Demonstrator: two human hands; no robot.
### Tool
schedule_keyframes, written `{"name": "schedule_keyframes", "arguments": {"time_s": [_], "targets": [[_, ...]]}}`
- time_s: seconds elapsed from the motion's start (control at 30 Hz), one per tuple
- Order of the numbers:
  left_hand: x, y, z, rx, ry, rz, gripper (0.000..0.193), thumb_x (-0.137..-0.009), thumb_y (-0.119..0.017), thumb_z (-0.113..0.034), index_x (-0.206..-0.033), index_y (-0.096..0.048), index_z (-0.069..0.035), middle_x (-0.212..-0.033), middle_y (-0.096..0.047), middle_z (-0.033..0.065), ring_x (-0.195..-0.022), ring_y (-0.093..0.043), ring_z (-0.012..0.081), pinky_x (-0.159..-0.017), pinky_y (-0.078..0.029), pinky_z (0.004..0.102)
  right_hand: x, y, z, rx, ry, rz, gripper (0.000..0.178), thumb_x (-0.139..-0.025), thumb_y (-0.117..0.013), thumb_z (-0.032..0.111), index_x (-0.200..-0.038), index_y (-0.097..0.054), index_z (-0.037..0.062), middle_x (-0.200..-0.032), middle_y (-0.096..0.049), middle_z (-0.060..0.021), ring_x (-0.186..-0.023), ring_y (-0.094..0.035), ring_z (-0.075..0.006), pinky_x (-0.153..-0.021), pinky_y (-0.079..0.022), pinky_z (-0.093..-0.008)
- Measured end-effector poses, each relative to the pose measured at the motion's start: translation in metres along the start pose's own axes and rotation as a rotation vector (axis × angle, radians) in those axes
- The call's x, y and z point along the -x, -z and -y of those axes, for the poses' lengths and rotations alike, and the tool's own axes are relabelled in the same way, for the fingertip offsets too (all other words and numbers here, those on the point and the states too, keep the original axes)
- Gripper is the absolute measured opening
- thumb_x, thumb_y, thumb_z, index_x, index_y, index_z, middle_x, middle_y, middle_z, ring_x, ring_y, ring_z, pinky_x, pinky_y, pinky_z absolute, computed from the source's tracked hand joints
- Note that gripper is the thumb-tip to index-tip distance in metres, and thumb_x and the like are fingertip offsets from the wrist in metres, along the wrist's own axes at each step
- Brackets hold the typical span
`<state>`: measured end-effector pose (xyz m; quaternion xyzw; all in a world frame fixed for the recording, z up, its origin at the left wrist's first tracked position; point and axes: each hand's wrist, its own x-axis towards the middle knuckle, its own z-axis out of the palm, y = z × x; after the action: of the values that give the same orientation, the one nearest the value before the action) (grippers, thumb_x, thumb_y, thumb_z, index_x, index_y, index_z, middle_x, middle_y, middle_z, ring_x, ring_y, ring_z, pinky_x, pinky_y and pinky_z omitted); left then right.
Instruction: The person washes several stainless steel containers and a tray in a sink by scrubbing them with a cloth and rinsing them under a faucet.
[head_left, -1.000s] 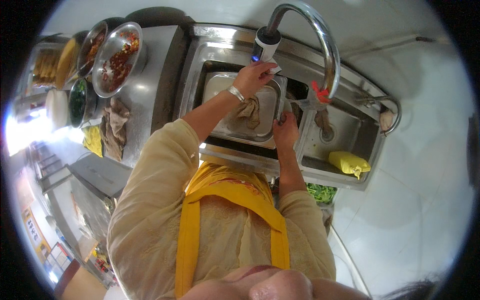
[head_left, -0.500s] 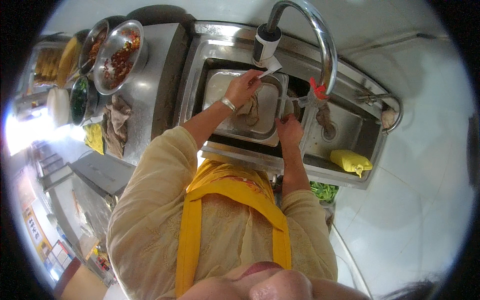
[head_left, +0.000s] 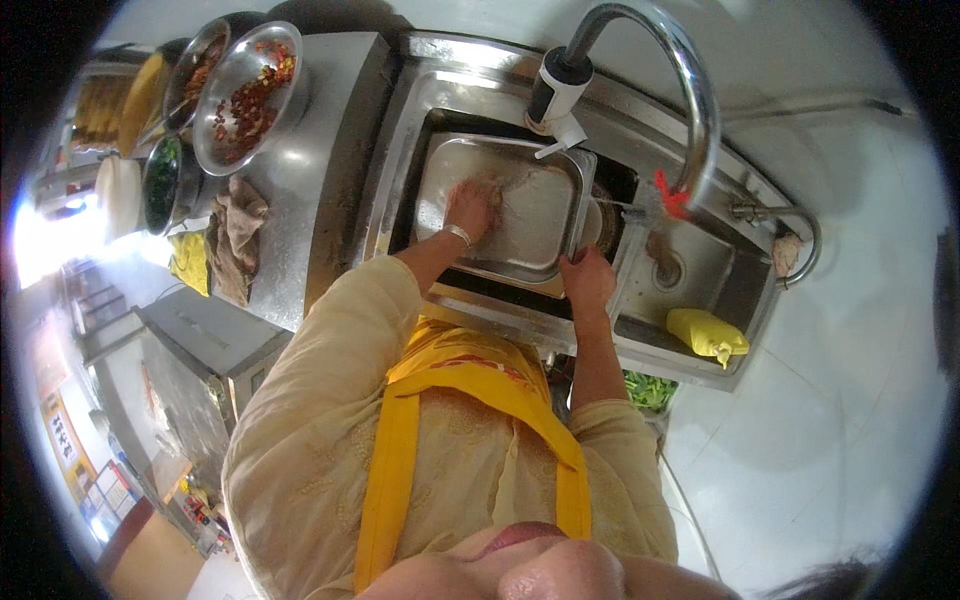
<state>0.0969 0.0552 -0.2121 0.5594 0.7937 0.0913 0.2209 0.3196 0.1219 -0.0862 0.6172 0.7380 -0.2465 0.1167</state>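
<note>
A rectangular metal tray (head_left: 545,160) lies in the left basin of the steel sink, with a wet sheen on its bottom. My left hand (head_left: 474,208), with a bracelet at the wrist, is down inside the tray on its left side. Motion smears its fingers, and whatever lies under them is hidden. At the tray's near right corner, my right hand (head_left: 588,277) pinches the rim. A white and black pump bottle (head_left: 556,95) stands behind the tray, its nozzle over the far rim.
A curved chrome faucet (head_left: 703,110) with a red tie arches over the right basin (head_left: 700,275). A yellow pouch (head_left: 708,334) lies at that basin's near edge. On the left counter are a steel bowl of chopped red peppers (head_left: 250,105) and a brown cloth (head_left: 235,235).
My left hand has moved from the pump bottle's nozzle down into the tray. The brown cloth seen in the tray before no longer shows. My right hand stays at the rim.
</note>
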Motion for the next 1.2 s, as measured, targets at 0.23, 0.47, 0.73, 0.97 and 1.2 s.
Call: {"name": "schedule_keyframes", "arguments": {"time_s": [0.23, 0.47, 0.73, 0.97, 1.2], "targets": [[-0.003, 0.034, 0.009, 0.219, 0.107, 0.124, 0.045, -0.074, -0.062, -0.011, -0.118, -0.054, -0.011, -0.122, -0.05, 0.0159, -0.107, -0.05, 0.0362, -0.095, -0.039, 0.0419, -0.004, -0.006, 0.001, -0.082, -0.037, -0.064, 0.036, -0.066, -0.07, 0.037, -0.081, -0.059, 0.0061, -0.076, -0.064, -0.0126, -0.075, -0.064, -0.0328, -0.065, -0.051, -0.0432], [-0.02, 0.079, 0.034, 0.116, 0.205, -0.549, 0.04, -0.073, -0.06, -0.01, -0.113, -0.057, -0.01, -0.115, -0.049, 0.0127, -0.109, -0.047, 0.0321, -0.092, -0.041, 0.0395, 0.012, 0.007, 0.016, -0.181, 0.006, -0.154, 0.031, -0.065, -0.07, 0.028, -0.08, -0.056, 0.005, -0.072, -0.062, -0.0137, -0.072, -0.063, -0.034, -0.063, -0.05, -0.0427], [-0.091, 0.045, 0.036, 1.778, 0.547, -0.716, 0.038, -0.078, -0.06, -0.012, -0.114, -0.053, -0.006, -0.113, -0.048, 0.0142, -0.108, -0.046, 0.0308, -0.089, -0.042, 0.0388, 0.025, -0.018, 0.017, -0.647, 0.073, -0.023, 0.072, -0.072, -0.058, 0.011, -0.137, -0.028, 0.0045, -0.103, -0.059, -0.0254, -0.089, -0.06, -0.0421, -0.077, -0.048, -0.0438], [-0.087, -0.018, -0.038, 0.556, 0.168, -0.619, 0.049, -0.079, -0.058, -0.011, -0.126, -0.045, -0.005, -0.12, -0.041, 0.0254, -0.112, -0.041, 0.039, -0.099, -0.033, 0.0456, 0.021, -0.036, 0.003, -0.706, 0.182, -0.007, 0.077, -0.074, -0.056, 0.009, -0.14, -0.018, -0.0038, -0.125, -0.048, -0.0283, -0.111, -0.052, -0.0395, -0.093, -0.042, -0.0392], [-0.053, 0.003, -0.158, 0.989, 0.076, -0.514, 0.048, -0.084, -0.056, -0.014, -0.131, -0.047, -0.013, -0.118, -0.038, 0.0198, -0.11, -0.04, 0.0353, -0.1, -0.031, 0.0398, 0.018, -0.044, -0.008, -0.776, 0.201, 0.016, 0.079, -0.072, -0.059, 0.008, -0.139, -0.02, -0.005, -0.127, -0.046, -0.0268, -0.115, -0.049, -0.0385, -0.096, -0.04, -0.0385]]}}
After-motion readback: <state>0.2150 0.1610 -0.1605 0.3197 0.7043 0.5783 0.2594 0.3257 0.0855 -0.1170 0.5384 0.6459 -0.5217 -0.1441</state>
